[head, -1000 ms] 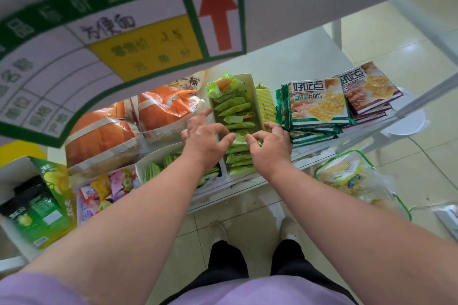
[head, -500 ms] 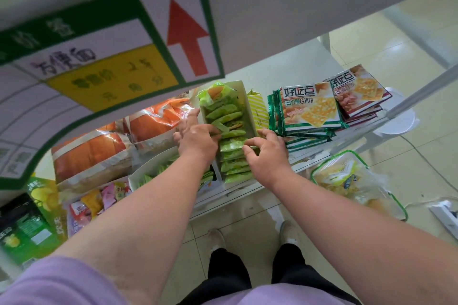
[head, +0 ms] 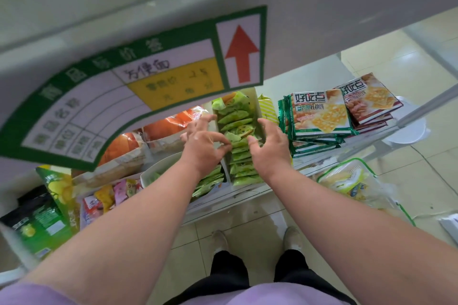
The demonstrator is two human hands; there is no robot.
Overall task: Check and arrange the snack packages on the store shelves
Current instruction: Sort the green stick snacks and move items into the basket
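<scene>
Nearest the camera, 2 bare forearms reached forward and down from lilac sleeves, over black trousers and pale shoes on the tiled floor (head: 396, 250). The left hand (head: 203, 142) hung over the left wall of a white display box (head: 257, 104), wrist bent, its fingers curled with the thumb and fingertips drawn together at the edge of the green snack packets (head: 235, 124); whether that grip actually pinched a packet could not be told. The right hand (head: 269, 146) stood on the box's right side, palm turned inward, fingers loosely spread and gently curved beside the row, its grip holding nothing and its thumb just at the packets. The packets stood in 1 overlapping row running the length of the box on the white shelf (head: 223, 202). Left of it lay a second white box (head: 153, 176) with more green packets, then mixed small sweets (head: 111, 193) and green-and-black bags (head: 37, 220). Behind those sat orange bread bags (head: 124, 148). To the right, 2 stacks of cracker packs (head: 319, 116) lay just beside the box. Overhead, a green-bordered price label (head: 119, 96) with a red arrow hung on the upper shelf edge.
</scene>
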